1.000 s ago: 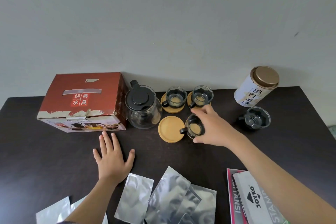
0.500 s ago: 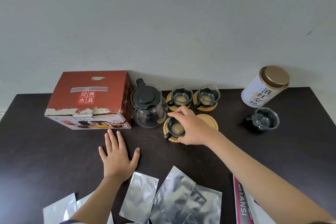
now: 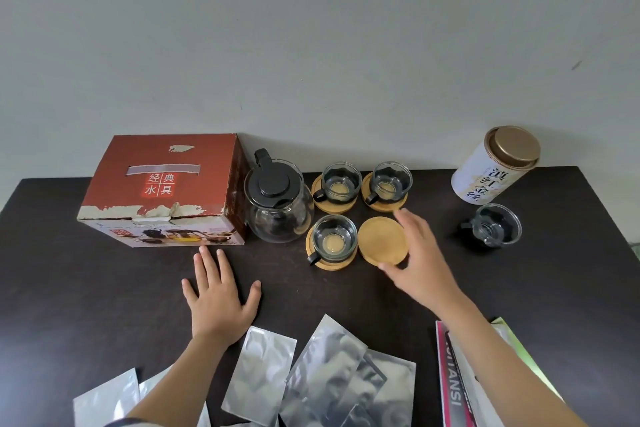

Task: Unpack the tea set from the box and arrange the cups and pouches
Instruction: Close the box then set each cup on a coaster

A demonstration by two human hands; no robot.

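Note:
A red tea set box (image 3: pixel 162 189) stands at the back left of the dark table (image 3: pixel 69 288). Beside it is a glass teapot (image 3: pixel 277 204) with a black lid. Three glass cups sit on round wooden coasters: two at the back (image 3: pixel 339 182) (image 3: pixel 389 180) and one in front (image 3: pixel 334 239). A bare coaster (image 3: pixel 382 241) lies right of that front cup; my right hand (image 3: pixel 420 260) hovers at its right edge, fingers relaxed, holding nothing. A fourth cup (image 3: pixel 495 229) stands alone further right. Several silver pouches (image 3: pixel 332 374) lie near the front edge. My left hand (image 3: pixel 218 291) rests flat on the table.
A white tea canister (image 3: pixel 498 166) with a gold lid stands at the back right against the wall. Printed packets (image 3: pixel 457 388) lie at the front right under my right forearm.
My right hand set the front cup on the left coaster, let go and moved right to the bare coaster. My left hand stayed flat. The view shifted a little.

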